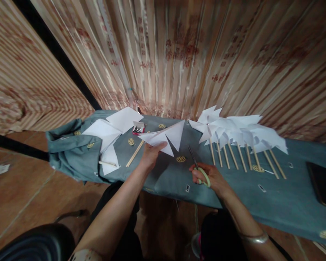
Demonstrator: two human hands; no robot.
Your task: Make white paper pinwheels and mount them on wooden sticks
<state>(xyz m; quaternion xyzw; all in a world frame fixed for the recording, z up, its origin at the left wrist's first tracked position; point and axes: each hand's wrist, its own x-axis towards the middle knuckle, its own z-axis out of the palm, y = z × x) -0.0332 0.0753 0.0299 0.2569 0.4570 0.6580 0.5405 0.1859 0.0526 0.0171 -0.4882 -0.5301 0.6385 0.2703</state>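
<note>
My left hand (151, 154) pinches a white sheet of paper (167, 137) cut into pointed flaps and holds it just above the table. My right hand (208, 176) is closed round the green handles of a pair of scissors (197, 166), whose blades point up and away, a short way right of the paper. Both hands hover over a grey-blue cloth (274, 195) that covers the table.
Several finished white paper pinwheels on wooden sticks (233, 134) lie in a row to the right. White paper sheets (108, 130), loose wooden sticks (136, 152) and a small box of pins (138, 128) lie at the left. A dark object (324, 183) sits at the far right. A striped curtain hangs behind.
</note>
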